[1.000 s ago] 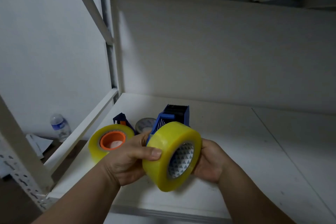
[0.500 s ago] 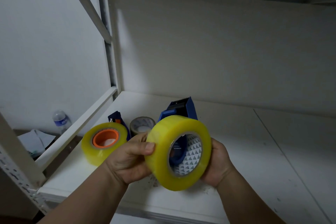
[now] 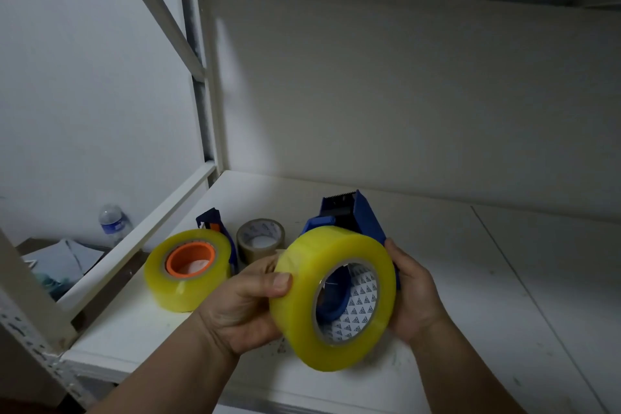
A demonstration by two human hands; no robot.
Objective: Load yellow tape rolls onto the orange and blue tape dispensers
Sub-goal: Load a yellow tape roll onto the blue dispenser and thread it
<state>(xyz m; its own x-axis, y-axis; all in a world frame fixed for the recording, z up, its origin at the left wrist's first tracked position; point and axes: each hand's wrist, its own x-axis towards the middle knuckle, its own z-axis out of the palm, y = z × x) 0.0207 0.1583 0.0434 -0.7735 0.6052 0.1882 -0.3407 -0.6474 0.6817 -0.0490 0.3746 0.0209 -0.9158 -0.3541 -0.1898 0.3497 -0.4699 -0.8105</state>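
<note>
I hold a yellow tape roll point(image 3: 302, 282) upright above the front of the white shelf point(image 3: 470, 279). My left hand point(image 3: 248, 306) grips its left side, thumb on the rim. My right hand point(image 3: 413, 296) holds the blue tape dispenser point(image 3: 363, 218) behind the roll. The dispenser's blue hub shows inside the roll's core, and its toothed blade points up and away. A second yellow tape roll point(image 3: 174, 282) lies flat at the left on the orange hub point(image 3: 190, 260) of another dispenser, whose blue and orange body point(image 3: 211, 222) sticks out behind it.
A small brown tape roll point(image 3: 260, 239) lies flat between the two dispensers. The shelf's left rail point(image 3: 148, 235) and upright post point(image 3: 208, 77) bound the left side. Beyond them, on the floor, stand a water bottle point(image 3: 112, 220) and some papers point(image 3: 64, 259). Another shelf hangs overhead.
The blue dispenser has tilted so its blade points up, and its hub has come into the yellow roll's core. Both hands have shifted slightly right.
</note>
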